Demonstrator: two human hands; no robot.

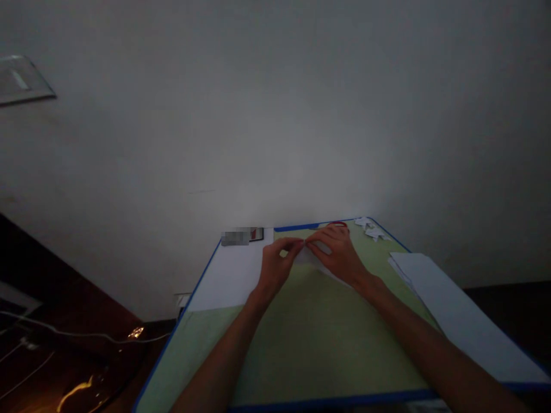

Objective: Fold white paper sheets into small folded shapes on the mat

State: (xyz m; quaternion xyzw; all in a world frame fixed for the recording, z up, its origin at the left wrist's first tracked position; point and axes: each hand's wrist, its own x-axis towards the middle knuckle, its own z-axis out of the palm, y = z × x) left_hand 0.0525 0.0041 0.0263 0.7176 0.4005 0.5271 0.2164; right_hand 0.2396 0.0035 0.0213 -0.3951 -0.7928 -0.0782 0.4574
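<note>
Above the middle of the green table top (327,332), a piece of white paper (306,256) is pinched by both hands at its upper edge. My left hand (278,261) closes thumb and forefinger on it from the left. From the right, my right hand (338,252) grips the same edge, its fingertips almost meeting the left ones. Part of the paper hides behind the right hand and wrist. Just beyond the right hand lie scissors with a red handle (341,223), mostly covered by the fingers.
Several small folded white paper pieces (373,233) lie at the back right corner. White sheets (460,310) are stacked along the right edge. Another white sheet (228,278) lies at the left, with a dark-edged flat object (257,233) behind it. A wall (275,115) stands behind the table.
</note>
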